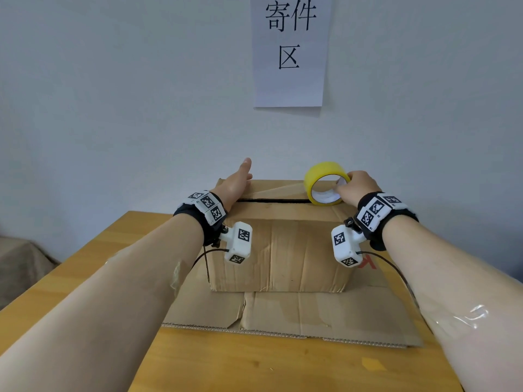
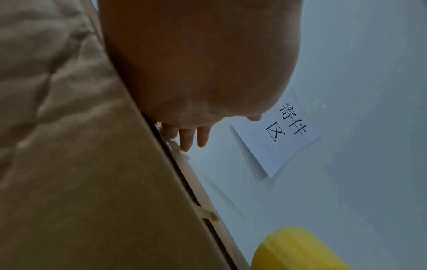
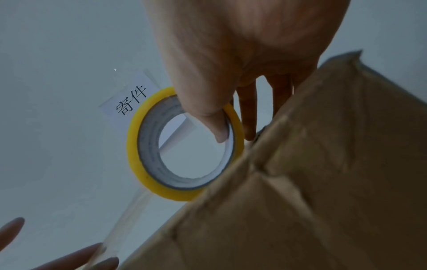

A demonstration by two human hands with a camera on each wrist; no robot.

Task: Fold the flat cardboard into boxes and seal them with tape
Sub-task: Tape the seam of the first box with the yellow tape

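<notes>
A folded cardboard box [image 1: 278,244] stands in the middle of the head view on a wooden surface [image 1: 254,369], on top of a flat cardboard sheet [image 1: 311,315] that waits its turn. The box's top flaps are down, with a dark seam [image 1: 271,200] running left to right between them.

The right hand [image 1: 355,186], right of centre, holds the yellow tape roll [image 1: 325,182] on edge at the right end of that seam. In the right wrist view its thumb [image 3: 208,109] hooks inside the core while the other fingers lie behind the roll, a closed grip that probably lets the roll turn as tape pays out. A clear tape strip [image 3: 129,219] runs from the roll toward the lower left of that view, where fingertips of the other hand show.

The left hand [image 1: 237,179], left of centre, lies open with straight fingers on the box's top left part, most likely pressing the tape end and the flaps down so the strip stays taut and the box does not shift.

The seam looks only partly covered; sealing seems under way.

A paper sign [image 1: 290,49] with printed characters hangs on the wall [image 1: 127,80] in the upper middle.
</notes>
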